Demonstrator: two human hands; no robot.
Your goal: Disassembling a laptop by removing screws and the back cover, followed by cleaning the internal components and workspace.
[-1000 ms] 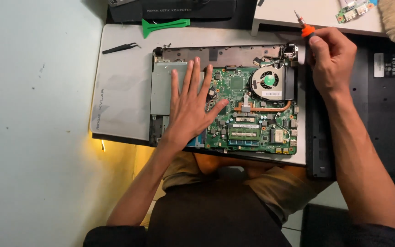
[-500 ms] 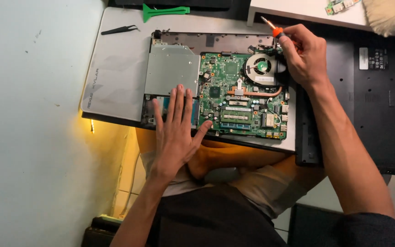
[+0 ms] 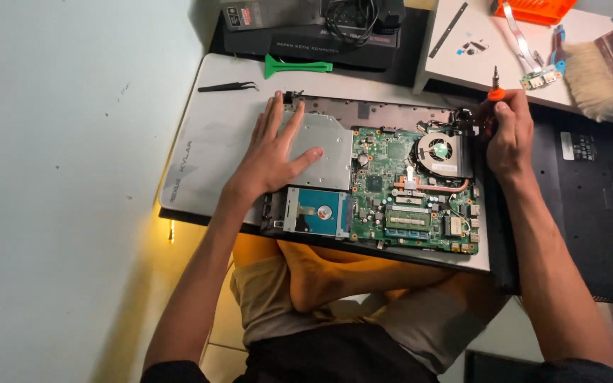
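Left hand [image 3: 276, 152] lies flat on the silver drive [image 3: 328, 145], blocking the laptop's [image 3: 391, 113] left half. Right hand [image 3: 509, 135] with the screwdriver [image 3: 495, 89] crowds the back right corner by the fan [image 3: 439, 150]. Bare mat [image 3: 214, 142] along the left edge gives room; tweezers [image 3: 227, 86] and the green pry tool [image 3: 296, 67] sit at its back edge. Circuit board [image 3: 391, 184] centre is uncovered. Black lid [image 3: 590, 206] fills the right side.

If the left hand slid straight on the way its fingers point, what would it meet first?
The left hand lies flat on the silver drive cover, fingers pointing up and slightly right. Going on, it would likely reach the laptop's top edge first, then the green pry tool, though depth is unclear.
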